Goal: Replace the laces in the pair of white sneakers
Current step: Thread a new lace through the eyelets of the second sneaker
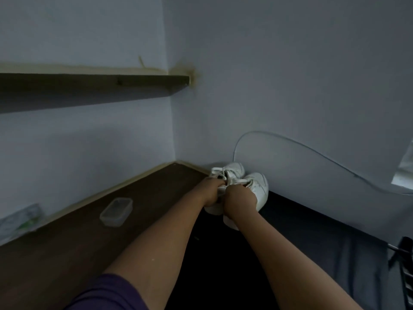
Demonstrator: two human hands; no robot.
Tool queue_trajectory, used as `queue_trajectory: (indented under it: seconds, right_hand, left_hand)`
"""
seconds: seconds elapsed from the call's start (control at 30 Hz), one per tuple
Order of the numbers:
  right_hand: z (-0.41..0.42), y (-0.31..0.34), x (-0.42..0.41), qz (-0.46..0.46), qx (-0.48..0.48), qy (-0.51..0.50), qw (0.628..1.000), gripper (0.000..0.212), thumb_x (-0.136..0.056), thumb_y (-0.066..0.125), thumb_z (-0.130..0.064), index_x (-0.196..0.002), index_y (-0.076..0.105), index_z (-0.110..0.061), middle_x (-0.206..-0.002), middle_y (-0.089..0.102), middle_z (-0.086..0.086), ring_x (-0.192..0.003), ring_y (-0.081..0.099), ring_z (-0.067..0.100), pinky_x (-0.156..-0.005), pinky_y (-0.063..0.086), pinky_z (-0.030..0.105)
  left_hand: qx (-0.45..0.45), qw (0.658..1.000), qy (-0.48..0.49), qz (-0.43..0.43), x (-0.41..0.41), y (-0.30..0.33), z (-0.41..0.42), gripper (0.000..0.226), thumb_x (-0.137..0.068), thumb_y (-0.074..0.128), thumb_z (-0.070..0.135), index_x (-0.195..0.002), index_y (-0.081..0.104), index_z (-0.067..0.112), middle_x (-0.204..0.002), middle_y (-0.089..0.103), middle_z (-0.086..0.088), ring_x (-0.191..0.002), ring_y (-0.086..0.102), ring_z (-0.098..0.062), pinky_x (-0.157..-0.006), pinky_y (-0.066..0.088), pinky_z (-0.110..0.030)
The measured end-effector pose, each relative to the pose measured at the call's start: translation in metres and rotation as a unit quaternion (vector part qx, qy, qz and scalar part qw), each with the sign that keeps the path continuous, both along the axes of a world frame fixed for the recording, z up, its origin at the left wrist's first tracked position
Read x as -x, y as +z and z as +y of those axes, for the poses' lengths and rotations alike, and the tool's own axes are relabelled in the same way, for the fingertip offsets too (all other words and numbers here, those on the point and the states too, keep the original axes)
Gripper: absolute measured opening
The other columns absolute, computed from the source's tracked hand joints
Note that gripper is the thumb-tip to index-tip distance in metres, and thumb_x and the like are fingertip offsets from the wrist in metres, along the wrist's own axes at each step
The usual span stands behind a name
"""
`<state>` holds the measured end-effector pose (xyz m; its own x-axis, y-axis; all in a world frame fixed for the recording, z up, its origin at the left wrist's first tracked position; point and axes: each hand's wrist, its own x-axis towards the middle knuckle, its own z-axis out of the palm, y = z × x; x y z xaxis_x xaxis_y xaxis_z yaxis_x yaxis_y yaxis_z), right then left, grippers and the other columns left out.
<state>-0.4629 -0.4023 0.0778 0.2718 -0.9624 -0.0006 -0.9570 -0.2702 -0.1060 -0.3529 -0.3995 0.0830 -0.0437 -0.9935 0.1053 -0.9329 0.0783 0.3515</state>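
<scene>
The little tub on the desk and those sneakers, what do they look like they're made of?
The tub looks like clear, slightly frosted plastic: the dark desktop shows through its walls. The white sneakers appear to be smooth leather or a synthetic look-alike, with a faint sheen; the picture is too dim to tell which. The desktop looks like dark wood or wood-pattern laminate, matte.

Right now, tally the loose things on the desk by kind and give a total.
White sneakers: 2 (left sneaker, right sneaker)
Clear plastic containers: 1 (container)
Total: 3
</scene>
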Motion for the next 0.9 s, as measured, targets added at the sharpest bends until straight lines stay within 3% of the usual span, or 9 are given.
queue_trajectory:
  seconds: [0.13,0.4,0.63,0.8,0.9]
  right_hand:
    - [-0.009,-0.004,0.002,0.019,0.012,-0.014,1.000,0.047,-0.084,0.065,-0.016,-0.128,0.054,-0.008,-0.130,0.056,0.011,-0.120,0.055,0.029,-0.094,0.049,0.045]
    - [-0.012,-0.005,0.005,-0.017,0.029,-0.009,0.999,0.031,-0.088,0.059,-0.017,-0.119,0.060,-0.010,-0.120,0.063,0.009,-0.110,0.061,0.027,-0.086,0.053,0.041]
    - [-0.010,-0.013,-0.001,-0.016,0.028,-0.020,0.999,0.036,-0.094,0.046,-0.021,-0.128,0.054,-0.010,-0.131,0.055,0.012,-0.122,0.049,0.032,-0.093,0.048,0.050]
    - [0.014,-0.016,-0.002,0.005,0.102,-0.066,0.993,0.046,-0.098,0.041,-0.022,-0.142,0.034,-0.009,-0.143,0.038,0.013,-0.136,0.028,0.035,-0.100,0.036,0.061]
    - [0.034,-0.018,-0.008,0.021,0.165,-0.035,0.985,0.046,-0.099,0.035,-0.020,-0.144,0.030,-0.007,-0.146,0.033,0.016,-0.139,0.023,0.037,-0.107,0.024,0.063]
  left_hand:
    - [-0.038,0.998,-0.017,-0.042,0.000,0.007,-0.012,0.043,-0.084,0.070,0.012,-0.125,0.059,0.016,-0.140,0.051,-0.011,-0.123,0.050,-0.030,-0.090,0.038,-0.025]
    - [-0.019,0.996,-0.020,-0.081,0.000,0.003,-0.010,0.050,-0.079,0.075,0.016,-0.126,0.058,0.017,-0.140,0.043,-0.015,-0.126,0.044,-0.035,-0.102,0.039,-0.033]
    - [-0.006,0.997,0.005,-0.073,0.011,0.001,0.007,0.046,-0.093,0.052,0.012,-0.138,0.040,0.010,-0.150,0.025,-0.015,-0.140,0.024,-0.032,-0.114,0.027,-0.038]
    - [-0.012,0.998,0.030,-0.055,0.015,0.007,0.032,0.069,-0.091,0.057,0.014,-0.150,0.021,0.008,-0.158,0.017,-0.014,-0.145,0.018,-0.032,-0.118,0.022,-0.039]
    - [0.024,0.995,0.060,-0.071,0.016,0.008,0.057,0.063,-0.097,0.045,0.020,-0.152,0.016,0.009,-0.161,0.013,-0.013,-0.149,0.012,-0.027,-0.121,0.013,-0.041]
